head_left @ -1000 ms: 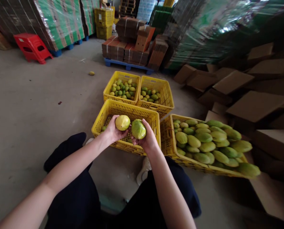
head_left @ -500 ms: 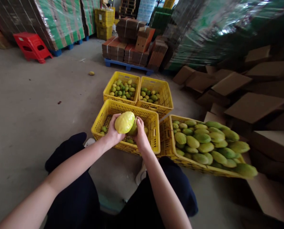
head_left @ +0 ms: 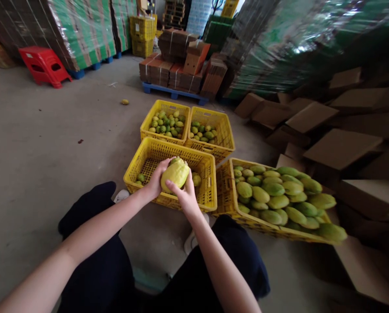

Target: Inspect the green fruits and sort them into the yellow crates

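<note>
Simply a plump yellow-green mango (head_left: 175, 174).

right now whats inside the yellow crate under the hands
The near crate holds only a few small green-yellow fruits on its mesh floor. The left hand, right hand and the yellow fruit they hold cover its middle.

left hand (head_left: 156, 182): grips yellow mango (head_left: 175, 174)
right hand (head_left: 185, 196): fingers on the same mango
near crate (head_left: 168, 202): below both hands, few fruits
right crate (head_left: 229, 191): heaped green mangoes (head_left: 279, 198)
</note>
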Action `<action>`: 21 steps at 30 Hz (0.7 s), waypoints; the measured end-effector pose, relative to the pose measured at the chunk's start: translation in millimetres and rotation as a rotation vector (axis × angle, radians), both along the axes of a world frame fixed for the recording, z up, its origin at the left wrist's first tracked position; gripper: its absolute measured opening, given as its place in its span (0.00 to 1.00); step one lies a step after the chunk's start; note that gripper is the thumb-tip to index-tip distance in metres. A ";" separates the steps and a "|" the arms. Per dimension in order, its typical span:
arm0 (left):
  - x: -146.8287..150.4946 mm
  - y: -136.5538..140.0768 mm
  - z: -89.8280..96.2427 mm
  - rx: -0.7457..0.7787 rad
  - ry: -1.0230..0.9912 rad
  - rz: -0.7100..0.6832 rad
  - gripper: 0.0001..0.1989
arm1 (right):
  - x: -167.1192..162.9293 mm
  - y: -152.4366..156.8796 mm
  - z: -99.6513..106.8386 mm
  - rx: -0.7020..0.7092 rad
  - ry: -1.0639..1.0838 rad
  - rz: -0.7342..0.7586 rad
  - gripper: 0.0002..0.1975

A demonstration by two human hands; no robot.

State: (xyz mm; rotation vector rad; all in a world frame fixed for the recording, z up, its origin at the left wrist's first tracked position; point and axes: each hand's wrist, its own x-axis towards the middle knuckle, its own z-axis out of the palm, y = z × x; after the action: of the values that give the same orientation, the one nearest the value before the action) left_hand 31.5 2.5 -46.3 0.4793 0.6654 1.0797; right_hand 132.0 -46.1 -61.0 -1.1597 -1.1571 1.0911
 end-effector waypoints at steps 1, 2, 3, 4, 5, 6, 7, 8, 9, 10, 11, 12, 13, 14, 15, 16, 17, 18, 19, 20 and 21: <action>-1.5 2.2 1.6 -0.013 -0.018 -0.029 0.14 | -1.6 -2.1 1.1 0.038 -0.030 0.009 0.47; -2.8 4.9 3.0 -0.039 -0.030 -0.054 0.12 | -3.4 -3.9 1.7 0.070 -0.047 0.017 0.46; -4.0 7.9 4.2 -0.077 -0.035 -0.078 0.11 | -5.2 -5.2 1.9 0.093 -0.048 0.022 0.44; -5.1 11.4 5.2 -0.123 -0.037 -0.094 0.11 | -7.1 -6.1 1.7 0.117 -0.051 0.026 0.42; -6.3 15.2 6.0 -0.172 -0.038 -0.097 0.11 | -8.8 -6.6 1.6 0.138 -0.047 0.031 0.39; -7.6 19.1 6.7 -0.216 -0.043 -0.084 0.12 | -10.2 -6.8 1.6 0.153 -0.035 0.039 0.37; -9.1 23.0 7.5 -0.253 -0.057 -0.059 0.13 | -11.1 -6.6 2.1 0.164 -0.018 0.048 0.35; -10.8 26.8 8.5 -0.280 -0.079 -0.024 0.14 | -11.2 -6.2 3.3 0.176 0.002 0.052 0.34; -12.8 30.1 9.7 -0.296 -0.105 0.018 0.15 | -10.3 -5.5 5.0 0.186 0.018 0.048 0.34; -15.0 32.7 11.3 -0.302 -0.131 0.056 0.15 | -8.3 -4.7 7.3 0.192 0.024 0.035 0.33; -17.2 34.6 13.2 -0.296 -0.150 0.084 0.14 | -5.3 -3.7 10.0 0.196 0.015 0.010 0.33; -19.2 35.5 15.2 -0.278 -0.156 0.101 0.13 | -1.2 -2.6 12.8 0.201 -0.011 -0.028 0.32; -20.7 35.5 17.1 -0.246 -0.146 0.110 0.12 | 3.6 -1.5 15.5 0.210 -0.051 -0.074 0.32; -21.8 34.5 18.8 -0.199 -0.117 0.112 0.11 | 8.8 -0.4 17.9 0.223 -0.103 -0.119 0.31; -22.2 32.6 20.1 -0.133 -0.072 0.112 0.11 | 14.1 0.6 19.8 0.243 -0.161 -0.157 0.31; -22.0 29.9 21.0 -0.052 -0.018 0.117 0.11 | 18.9 1.4 21.0 0.268 -0.224 -0.183 0.31; -21.4 26.7 21.3 0.043 0.044 0.130 0.12 | 23.2 2.0 21.6 0.298 -0.291 -0.195 0.30; -20.5 23.1 21.3 0.142 0.111 0.145 0.13 | 26.5 2.3 21.6 0.332 -0.363 -0.193 0.29; -19.7 19.4 21.1 0.239 0.180 0.157 0.13 | 28.8 2.4 21.0 0.370 -0.438 -0.183 0.28; -19.1 15.7 20.9 0.324 0.245 0.167 0.13 | 30.2 2.3 19.9 0.411 -0.508 -0.173 0.28; -19.0 12.3 20.9 0.392 0.301 0.174 0.13 | 30.7 2.0 18.6 0.452 -0.569 -0.166 0.27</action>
State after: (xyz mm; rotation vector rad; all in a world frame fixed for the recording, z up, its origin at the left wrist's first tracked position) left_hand 12.5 14.9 -25.4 0.9490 0.7709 1.3238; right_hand 162.7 -44.1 -42.4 -1.2033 -1.6071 0.3362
